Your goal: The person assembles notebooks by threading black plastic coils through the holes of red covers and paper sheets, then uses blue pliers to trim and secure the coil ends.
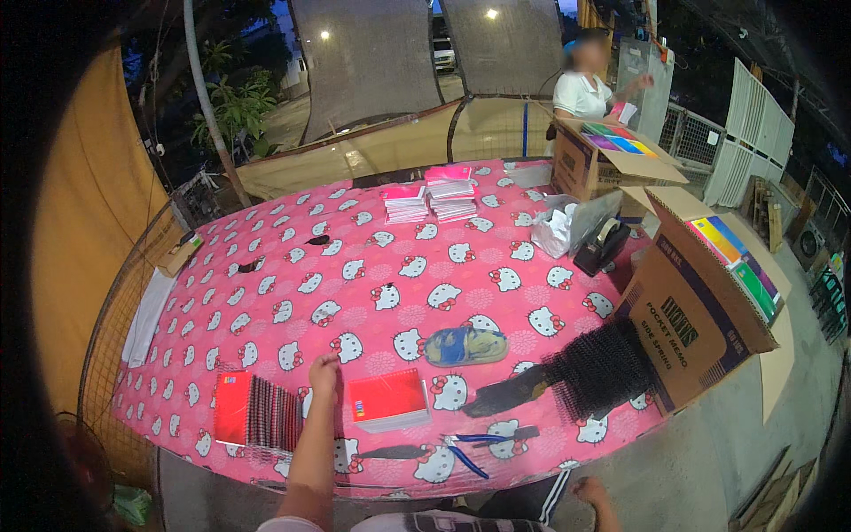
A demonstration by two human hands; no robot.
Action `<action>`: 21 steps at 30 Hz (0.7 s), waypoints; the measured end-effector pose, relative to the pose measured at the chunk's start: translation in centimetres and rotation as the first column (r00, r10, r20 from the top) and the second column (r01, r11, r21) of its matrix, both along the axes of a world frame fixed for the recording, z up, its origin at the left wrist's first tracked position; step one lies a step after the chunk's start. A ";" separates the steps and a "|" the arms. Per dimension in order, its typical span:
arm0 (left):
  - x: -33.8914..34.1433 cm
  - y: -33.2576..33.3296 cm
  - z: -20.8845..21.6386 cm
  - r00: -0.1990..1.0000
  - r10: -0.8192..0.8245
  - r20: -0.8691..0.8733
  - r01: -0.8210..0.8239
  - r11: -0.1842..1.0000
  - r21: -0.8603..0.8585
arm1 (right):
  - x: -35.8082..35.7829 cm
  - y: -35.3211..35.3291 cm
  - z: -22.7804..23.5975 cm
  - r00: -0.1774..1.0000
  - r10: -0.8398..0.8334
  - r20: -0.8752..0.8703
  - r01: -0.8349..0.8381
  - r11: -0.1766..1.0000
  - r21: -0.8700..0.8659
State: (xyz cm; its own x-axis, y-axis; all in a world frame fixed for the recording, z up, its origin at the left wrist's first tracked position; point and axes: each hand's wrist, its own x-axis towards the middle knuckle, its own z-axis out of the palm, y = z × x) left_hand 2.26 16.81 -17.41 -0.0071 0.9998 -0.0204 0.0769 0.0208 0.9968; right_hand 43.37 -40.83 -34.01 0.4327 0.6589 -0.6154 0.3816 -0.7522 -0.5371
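Observation:
My left hand is over the pink table cover, fingers curled in and nothing visible in them. It is between a row of red spiral-bound notebooks on its left and a stack of red-covered notebooks on its right. Low at the right, my right hand hangs beyond the table's near edge beside my leg, loosely closed, with no object showing in it. Blue-handled pliers lie near the front edge, beside a dark flat strip. Behind them is a bluish slipper.
A pile of black spiral coils leans against an open carton of colourful notebooks. Another open carton stands farther back, near a person. A tape dispenser, plastic bag and notebook stacks are toward the back.

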 end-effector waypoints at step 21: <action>11.1 -21.5 23.9 0.431 -0.562 0.706 0.530 0.791 0.306 | -12.5 28.6 42.8 0.370 0.177 0.912 -0.913 0.249 0.322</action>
